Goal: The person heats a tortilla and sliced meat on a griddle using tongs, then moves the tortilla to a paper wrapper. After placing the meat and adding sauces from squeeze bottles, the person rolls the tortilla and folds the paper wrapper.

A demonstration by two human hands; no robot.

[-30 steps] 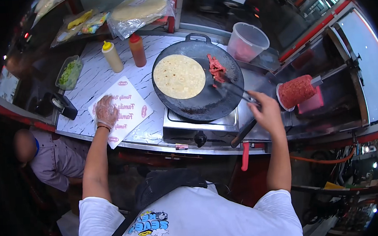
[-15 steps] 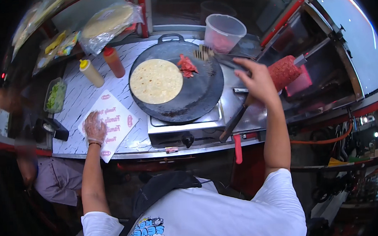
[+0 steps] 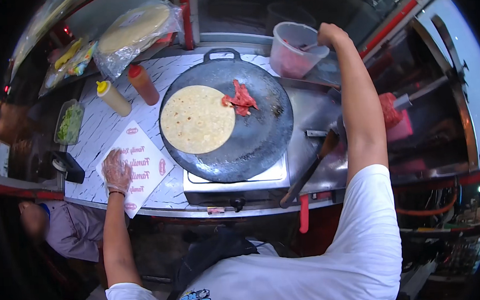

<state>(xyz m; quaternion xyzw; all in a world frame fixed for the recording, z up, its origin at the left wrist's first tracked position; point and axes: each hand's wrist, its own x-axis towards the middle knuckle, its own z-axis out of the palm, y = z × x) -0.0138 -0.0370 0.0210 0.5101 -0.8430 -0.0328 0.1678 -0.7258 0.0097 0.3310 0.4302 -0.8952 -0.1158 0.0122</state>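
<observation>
My left hand (image 3: 117, 170), in a clear plastic glove, lies flat with fingers spread on a white printed wrapping paper (image 3: 144, 171) on the counter. My right hand (image 3: 332, 34) reaches to the far right and is closed at the rim of a clear plastic bucket (image 3: 287, 44). Its fingers grip the handle of a thin utensil (image 3: 311, 47) that slants into the bucket; the utensil's working end is hidden. Reddish contents show through the bucket's wall. A round flatbread (image 3: 197, 119) lies on the left half of the dark round griddle (image 3: 256, 143), with red meat pieces (image 3: 241, 98) at its right edge.
Two squeeze bottles, a yellow-capped one (image 3: 113, 98) and a red-capped one (image 3: 143, 84), stand left of the griddle. Further left sits a tub of chopped greens (image 3: 70, 123). A long-handled tool (image 3: 312, 168) and a flat metal blade (image 3: 307, 83) lie at right, near a meat spit (image 3: 391, 109).
My right hand has moved from beside the griddle, away and up to the bucket, and now holds a utensil there. A striped-looking tool end over the griddle is gone. My left hand stays on the paper.
</observation>
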